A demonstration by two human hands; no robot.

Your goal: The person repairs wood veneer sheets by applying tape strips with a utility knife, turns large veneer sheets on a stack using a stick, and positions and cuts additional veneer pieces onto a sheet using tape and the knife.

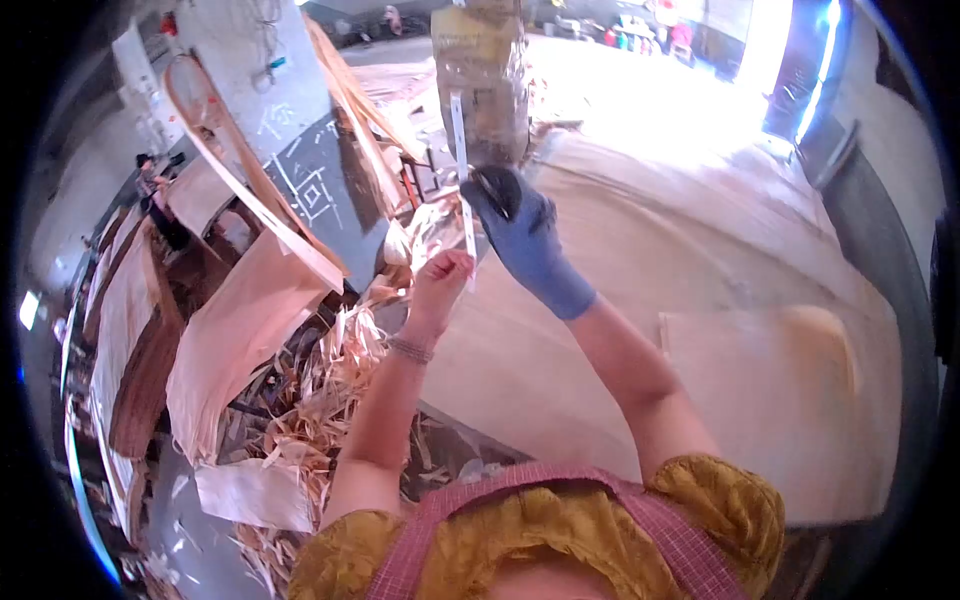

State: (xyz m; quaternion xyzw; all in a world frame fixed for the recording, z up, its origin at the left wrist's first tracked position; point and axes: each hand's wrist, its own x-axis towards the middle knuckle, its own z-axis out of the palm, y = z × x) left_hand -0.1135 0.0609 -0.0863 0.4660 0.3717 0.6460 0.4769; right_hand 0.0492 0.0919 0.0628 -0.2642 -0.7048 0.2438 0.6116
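Observation:
A long, narrow white strip [459, 135] stands nearly upright in front of me, and I cannot make out its exact kind. My left hand [441, 287], bare with a beaded bracelet at the wrist, is closed at the strip's lower end. Higher up, my right hand [522, 225] wears a blue glove with black on the fingers. Its fingers close around the strip's middle; whether they hold anything else is hidden. Below both hands lies a wide stack of pale wood veneer sheets [560, 380]. Behind the strip's top is a tape-wrapped block or post [485, 70].
Curled veneer scraps [335, 390] pile up left of the stack. Large veneer sheets [240, 340] lean on the left, near a grey-and-white pillar [320, 175] with chalk-like marks. Another person [160, 195] stands far left. A loose veneer sheet [750, 400] lies at right.

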